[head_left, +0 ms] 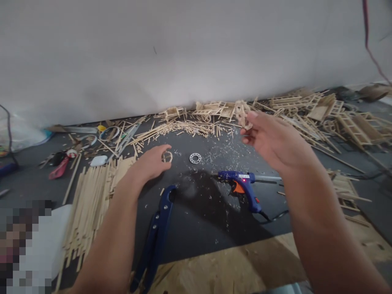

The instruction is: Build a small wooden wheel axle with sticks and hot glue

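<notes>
Pale wood is showing in both your hands above the dark table [190, 228]. Your left hand [150, 163] is pinching a small wooden ring [167, 157], thumb and fingers standing only as far apart as the ring is wide. Your right hand [272, 136] is holding a wooden lattice piece [241, 115] higher, toward the table's far edge, its fingers closing on the piece's right side; the back of the hand is hiding part of that grip. Between the hands, a pale perforated ring [191, 158] is lying flat near the table's middle, touching neither. Closer to the near edge, a blue glue gun [237, 177] is resting on its side, its red light glowing and its nozzle pointing toward the left edge, while a blue two-handled tool [159, 220] is slanting toward the near edge. Long wooden sticks [90, 196] are lying side by side toward the left edge, short sticks [190, 127] are littering the far edge, and wooden frames [357, 126] are crowding the far right corner. You seem to be handling small wooden parts, one per hand, leaving the gun untouched; the next move is probably calling for a light, steady pinch on both, clear of the nozzle.
</notes>
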`<state>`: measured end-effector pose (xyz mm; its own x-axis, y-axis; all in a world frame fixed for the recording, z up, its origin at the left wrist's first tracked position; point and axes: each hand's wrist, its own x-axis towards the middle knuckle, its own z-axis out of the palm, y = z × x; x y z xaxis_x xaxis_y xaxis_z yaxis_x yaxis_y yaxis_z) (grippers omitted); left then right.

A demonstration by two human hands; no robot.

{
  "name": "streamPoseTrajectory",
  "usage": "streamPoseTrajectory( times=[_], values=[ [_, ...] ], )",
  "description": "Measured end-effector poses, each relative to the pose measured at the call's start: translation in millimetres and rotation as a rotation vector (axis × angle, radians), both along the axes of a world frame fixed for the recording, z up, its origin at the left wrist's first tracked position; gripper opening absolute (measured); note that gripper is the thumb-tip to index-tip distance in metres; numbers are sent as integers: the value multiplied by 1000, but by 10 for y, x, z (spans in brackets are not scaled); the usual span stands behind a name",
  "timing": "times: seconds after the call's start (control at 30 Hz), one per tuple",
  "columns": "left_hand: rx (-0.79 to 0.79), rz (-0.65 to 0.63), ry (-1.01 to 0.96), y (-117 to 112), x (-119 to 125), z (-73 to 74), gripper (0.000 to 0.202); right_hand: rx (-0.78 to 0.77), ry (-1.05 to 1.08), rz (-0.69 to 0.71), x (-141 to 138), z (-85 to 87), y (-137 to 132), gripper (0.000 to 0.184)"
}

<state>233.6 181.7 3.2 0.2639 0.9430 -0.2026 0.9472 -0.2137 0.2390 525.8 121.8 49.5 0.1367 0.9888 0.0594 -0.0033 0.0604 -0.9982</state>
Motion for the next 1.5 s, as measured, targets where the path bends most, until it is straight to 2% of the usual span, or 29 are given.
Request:
streamPoseTrajectory(
  times=[0.1,0.2,0.33,0.5,0.6,0.8,0.9,1.0,1.17,1.23,1.37,1.5],
  values=[
    [-18,42,-86,3,45,106,61,9,153,48,-75,56,-4,25],
    [3,47,-180,-5,94,144,59,17,213,75,-170,43,8,26],
    [67,8,-408,-14,145,141,60,-16,230,59,-348,-49,48,31],
    [138,-70,-583,-61,165,267,64,-70,208,143,-566,-122,83,38],
    [81,-92,-479,-36,107,244,64,-113,206,174,-629,-155,86,38],
    [-61,-75,-140,135,-43,-155,66,-158,84,137,-704,-218,107,38],
    [-149,-58,-75,162,-83,-234,68,-164,41,136,-740,-210,104,39],
    [-200,-32,-91,154,-152,-172,66,-169,-19,135,-756,-168,83,45],
    [-170,49,-91,142,-293,-22,58,-173,-184,153,-716,-75,40,50],
    [-179,54,-72,132,-305,16,56,-159,-238,119,-688,-66,25,54],
    [-208,57,-80,54,-256,91,53,-113,-329,90,-686,-117,-11,56],
    [-157,38,-90,-134,-227,164,46,-169,-450,225,-830,-244,-39,56]
  ],
)
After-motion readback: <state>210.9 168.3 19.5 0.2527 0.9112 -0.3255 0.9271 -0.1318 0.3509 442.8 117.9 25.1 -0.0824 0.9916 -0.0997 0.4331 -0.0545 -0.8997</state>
